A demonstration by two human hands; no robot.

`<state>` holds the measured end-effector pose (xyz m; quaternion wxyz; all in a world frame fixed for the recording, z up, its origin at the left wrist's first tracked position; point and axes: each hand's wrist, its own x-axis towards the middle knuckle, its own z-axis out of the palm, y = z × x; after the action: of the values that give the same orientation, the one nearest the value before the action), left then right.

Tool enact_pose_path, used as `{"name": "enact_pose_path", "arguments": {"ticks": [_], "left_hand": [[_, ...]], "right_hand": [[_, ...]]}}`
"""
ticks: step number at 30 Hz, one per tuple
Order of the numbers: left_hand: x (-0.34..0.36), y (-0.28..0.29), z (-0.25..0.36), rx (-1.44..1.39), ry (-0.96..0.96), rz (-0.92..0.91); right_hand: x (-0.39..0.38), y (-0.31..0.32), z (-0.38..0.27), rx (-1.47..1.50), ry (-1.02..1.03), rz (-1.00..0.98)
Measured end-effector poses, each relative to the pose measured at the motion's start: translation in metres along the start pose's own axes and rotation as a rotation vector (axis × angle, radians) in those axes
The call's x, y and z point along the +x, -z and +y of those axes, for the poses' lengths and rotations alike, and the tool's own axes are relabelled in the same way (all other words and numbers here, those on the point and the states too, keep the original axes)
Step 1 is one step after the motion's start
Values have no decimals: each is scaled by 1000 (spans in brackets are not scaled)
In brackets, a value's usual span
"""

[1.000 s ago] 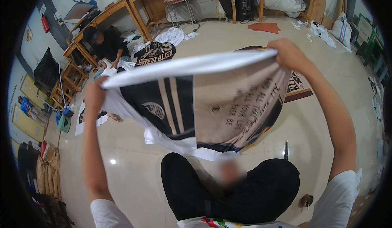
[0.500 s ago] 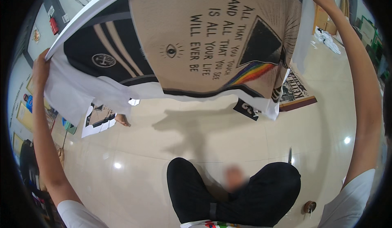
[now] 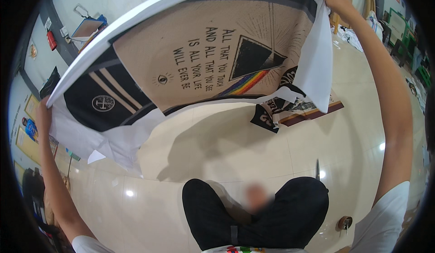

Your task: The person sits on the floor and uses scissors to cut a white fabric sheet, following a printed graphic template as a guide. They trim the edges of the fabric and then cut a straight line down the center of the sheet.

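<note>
Above the tiled floor [image 3: 217, 130], both hands' grips pinch the printed sheet [image 3: 195, 58], hiding the room.

Large printed sheet [image 3: 204, 67] held up across top of view: tan panel with black triangle and rainbow stripe, black panel with pale stripes and round emblem, white border. More printed sheets [image 3: 290, 110] flat on floor beneath, black and tan. Framed pictures [image 3: 27, 133] against left wall.

sheet [image 3: 195, 58]: white-edged, tan panel with black triangle and rainbow stripe, black panel with tan stripes
trousers [image 3: 258, 216]: black
floor [image 3: 217, 148]: glossy cream tiles
</note>
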<state>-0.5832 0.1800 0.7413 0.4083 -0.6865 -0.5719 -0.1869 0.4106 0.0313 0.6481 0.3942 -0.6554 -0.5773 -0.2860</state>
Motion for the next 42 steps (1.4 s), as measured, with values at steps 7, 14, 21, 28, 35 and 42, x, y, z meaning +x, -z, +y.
{"name": "enact_pose_path", "arguments": {"ticks": [7, 14, 21, 28, 35, 42], "left_hand": [[-96, -43, -75, 27, 142, -209], [-304, -109, -66, -358, 588, -441], [-384, -124, 1, -207, 612, -612], [-414, -166, 42, -183, 612, -785], [-454, -254, 161, -527, 288, -822], [-471, -144, 496, -1035, 76, -914]], "right_hand": [[-95, 5, -12, 608, -112, -305], [-217, 17, -91, 994, 15, -985], [-293, -62, -173, 1837, -86, -1647], [-382, -143, -254, 2124, -136, -2219], [-481, -242, -216, 1241, 458, -1693], [-498, -371, 2, 115, -599, -938]]}}
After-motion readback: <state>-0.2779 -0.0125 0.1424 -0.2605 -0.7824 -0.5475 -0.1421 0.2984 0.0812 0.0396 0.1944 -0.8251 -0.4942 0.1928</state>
